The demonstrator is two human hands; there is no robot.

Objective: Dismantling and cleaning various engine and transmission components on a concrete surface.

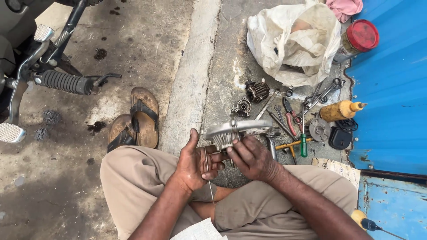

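Gripping a finned grey metal engine part (231, 131) over the lap, a person seated cross-legged on stained concrete works w/ both hands. Left hand (193, 162) is curled shut round the part's underside, a thin metal rod (208, 175) pinched in its fingers and hanging down. Right hand (253, 158) is half closed, fingertips pressed on the part's right side.

Just beyond the part, on the ground: a small ribbed cylinder piece (257, 91), a round metal casting (242, 107), spanners (324, 94), red-handled pliers (290, 116), a green-handled screwdriver (303, 143) & a round grey disc (319, 129). Further right, a yellow squeeze bottle (340, 110) lies by a blue metal wall (391, 89). A crumpled white plastic bag (296, 42) and a red-lidded jar (359, 39) sit at top. Brown sandals (138, 118) rest at left, near a motorcycle footpeg (66, 82).
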